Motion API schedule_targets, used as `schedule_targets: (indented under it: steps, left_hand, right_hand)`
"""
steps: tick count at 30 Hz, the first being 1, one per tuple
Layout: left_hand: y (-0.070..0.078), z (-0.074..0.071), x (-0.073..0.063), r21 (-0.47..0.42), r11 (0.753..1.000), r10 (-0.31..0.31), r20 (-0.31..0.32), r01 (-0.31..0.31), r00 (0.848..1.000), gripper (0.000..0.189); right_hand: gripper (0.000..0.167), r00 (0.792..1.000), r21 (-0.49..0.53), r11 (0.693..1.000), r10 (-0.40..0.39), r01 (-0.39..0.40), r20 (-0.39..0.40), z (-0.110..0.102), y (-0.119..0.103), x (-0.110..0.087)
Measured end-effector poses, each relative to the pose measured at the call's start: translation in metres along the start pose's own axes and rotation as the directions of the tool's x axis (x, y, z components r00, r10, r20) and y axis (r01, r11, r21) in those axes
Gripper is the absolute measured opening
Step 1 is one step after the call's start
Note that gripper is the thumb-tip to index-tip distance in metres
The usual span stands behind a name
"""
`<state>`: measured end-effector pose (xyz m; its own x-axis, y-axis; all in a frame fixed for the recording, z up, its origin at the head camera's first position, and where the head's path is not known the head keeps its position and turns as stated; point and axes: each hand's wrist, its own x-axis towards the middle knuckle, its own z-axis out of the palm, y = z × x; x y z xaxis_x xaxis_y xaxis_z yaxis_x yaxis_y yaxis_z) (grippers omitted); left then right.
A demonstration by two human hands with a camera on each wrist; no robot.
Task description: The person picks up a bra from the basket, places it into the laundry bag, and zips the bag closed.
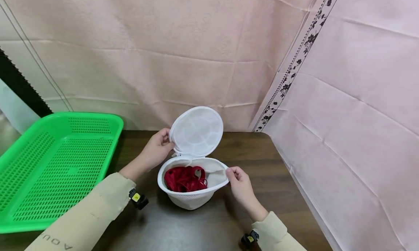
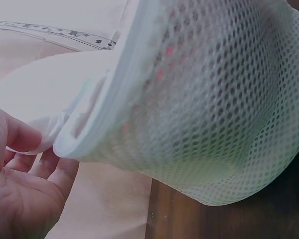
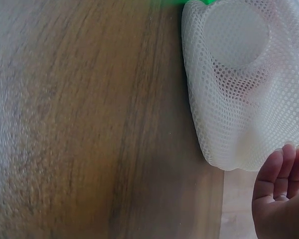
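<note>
A white mesh laundry bag (image 1: 191,200) stands on the table with its round lid (image 1: 197,131) flipped up at the back. Inside lies a bundle of dark red fabric (image 1: 183,180), with thin straps showing. My left hand (image 1: 158,149) pinches the left edge of the raised lid between thumb and fingers; in the left wrist view that hand (image 2: 30,179) is close by the bag's rim. On the other side, my right hand (image 1: 241,185) pinches the right end of the rim, pulling the mouth to a point. The right wrist view has its curled fingers (image 3: 284,174) beside the mesh wall.
A large green plastic basket (image 1: 112,149) stands on the left of the dark wooden table (image 1: 262,160). Pale pink cloth (image 1: 196,43) hangs behind the table, and another sheet (image 1: 360,116) with a floral border covers the right side.
</note>
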<state>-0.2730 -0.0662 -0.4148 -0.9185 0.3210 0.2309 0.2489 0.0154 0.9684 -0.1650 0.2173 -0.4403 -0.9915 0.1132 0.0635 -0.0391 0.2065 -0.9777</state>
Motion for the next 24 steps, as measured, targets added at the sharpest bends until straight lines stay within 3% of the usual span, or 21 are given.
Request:
schedule_targets:
  steps: [9,18,24]
  left_hand:
    - [-0.0016,-0.0007,-0.0004,0.010,1.000,0.026,-0.007,-0.026,1.000,0.016]
    - [0.0059,-0.0004,-0.0064,0.039,0.999,0.020,-0.011,-0.020,1.000,0.013]
    - [0.0078,-0.0023,-0.0089,0.067,0.997,0.048,0.004,-0.048,0.999,0.013]
  right_hand:
    - [0.020,1.000,0.015,1.000,0.011,-0.011,-0.005,0.0005,0.0008,0.0014]
    - [0.021,1.000,0.003,1.000,0.007,-0.007,-0.005,0.0005,-0.0001,0.0023]
    - [0.021,1.000,0.000,1.000,0.004,-0.004,0.003,0.0003,-0.0013,0.0019]
